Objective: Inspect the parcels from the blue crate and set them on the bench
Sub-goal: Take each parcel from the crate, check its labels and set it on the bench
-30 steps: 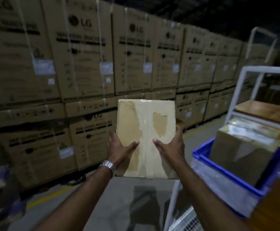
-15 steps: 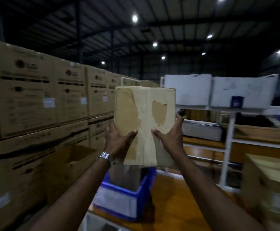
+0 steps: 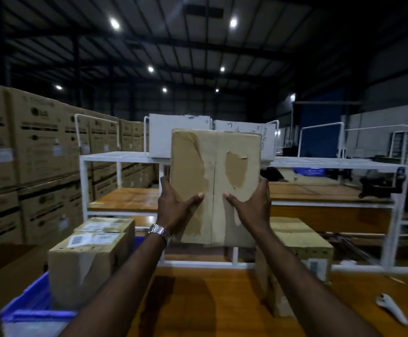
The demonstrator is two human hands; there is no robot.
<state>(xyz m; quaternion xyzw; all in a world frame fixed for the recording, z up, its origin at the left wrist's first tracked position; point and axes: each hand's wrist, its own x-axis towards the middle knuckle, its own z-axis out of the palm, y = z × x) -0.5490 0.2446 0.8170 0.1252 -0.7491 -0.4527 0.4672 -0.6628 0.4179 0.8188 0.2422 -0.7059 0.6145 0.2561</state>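
In the head view, a brown cardboard parcel [image 3: 216, 188] is held upright in the air at arm's length, above the wooden bench [image 3: 212, 305] and in front of a white metal rack [image 3: 125, 158]. Its facing side is covered with pale tape or film that is torn away in two places: a long ragged strip of bare brown card down the left side and a smaller, rounded patch right of the centre seam. The seam runs vertically down the middle. The top edge looks slightly crumpled.

The parcel is gripped by the left hand [image 3: 176, 205] at its lower left edge, thumb pressed flat across the front; a metal watch [image 3: 160, 231] is worn on that wrist. The right hand [image 3: 251, 205] is clamped on the lower right edge in the same way.

At lower left, two labelled parcels [image 3: 88, 259] are seen standing in the blue crate [image 3: 31, 310]. Another box [image 3: 297, 259] is seen on the bench behind the right forearm.
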